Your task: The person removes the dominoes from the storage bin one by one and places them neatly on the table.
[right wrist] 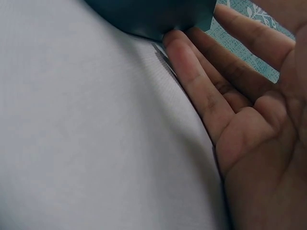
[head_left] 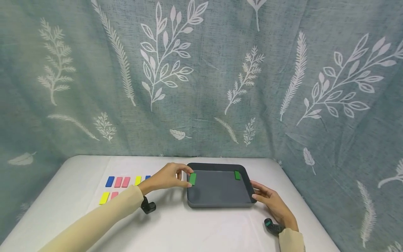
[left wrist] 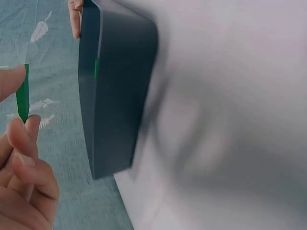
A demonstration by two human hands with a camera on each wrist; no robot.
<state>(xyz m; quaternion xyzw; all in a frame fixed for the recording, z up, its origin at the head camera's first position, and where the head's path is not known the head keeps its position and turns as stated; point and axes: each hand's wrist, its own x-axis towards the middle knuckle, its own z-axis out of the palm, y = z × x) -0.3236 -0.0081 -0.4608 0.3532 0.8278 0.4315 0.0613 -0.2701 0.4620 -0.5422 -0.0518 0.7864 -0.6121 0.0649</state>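
My left hand (head_left: 166, 179) pinches a flat green rectangular block (head_left: 192, 179) between thumb and fingers, over the left end of a dark grey tray (head_left: 220, 205). In the left wrist view the block (left wrist: 22, 96) shows edge-on, apart from the tray wall (left wrist: 120, 91). A second green block (head_left: 237, 175) lies inside the tray near its back right corner. My right hand (head_left: 273, 202) is at the tray's right side, fingers fairly straight. In the right wrist view, fingertips of that hand (right wrist: 230, 91) touch the tray's outer wall (right wrist: 153, 17).
Left of the tray, blue (head_left: 110, 181), pink (head_left: 118, 182) and yellow blocks (head_left: 104, 198) lie in rows on the white tabletop (head_left: 176, 231). My left forearm hides part of them. A leaf-patterned curtain (head_left: 201, 87) hangs behind the table and along its sides.
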